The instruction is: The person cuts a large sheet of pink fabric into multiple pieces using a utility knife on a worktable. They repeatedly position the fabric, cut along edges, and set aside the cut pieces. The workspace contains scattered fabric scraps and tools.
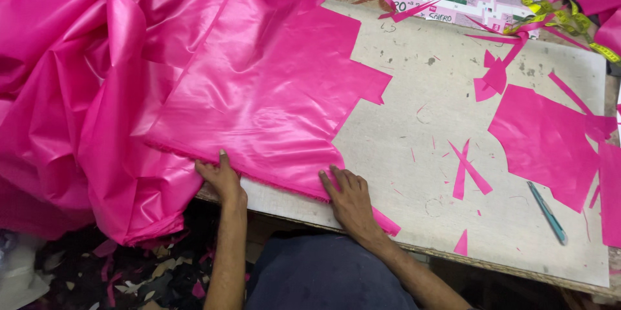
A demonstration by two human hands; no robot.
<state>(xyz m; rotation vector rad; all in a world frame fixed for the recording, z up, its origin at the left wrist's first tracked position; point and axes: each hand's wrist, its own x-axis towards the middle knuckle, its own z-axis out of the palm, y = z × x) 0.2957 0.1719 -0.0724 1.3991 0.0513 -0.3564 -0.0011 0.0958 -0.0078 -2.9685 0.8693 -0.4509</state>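
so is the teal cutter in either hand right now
No, the teal cutter lies on the board; both the left hand and right hand press the pink fabric.

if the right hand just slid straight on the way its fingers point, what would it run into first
The right hand lies flat with fingers pointing up and left, tips already on the near edge of the pink fabric. Going on, it would likely just slide further over that sheet.

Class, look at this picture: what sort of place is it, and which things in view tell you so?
Probably a sewing or tailoring workshop. Both hands, left hand and right hand, press flat on shiny pink fabric on a cutting table. Cut pink pieces, a yellow tape measure and floor scraps support that.
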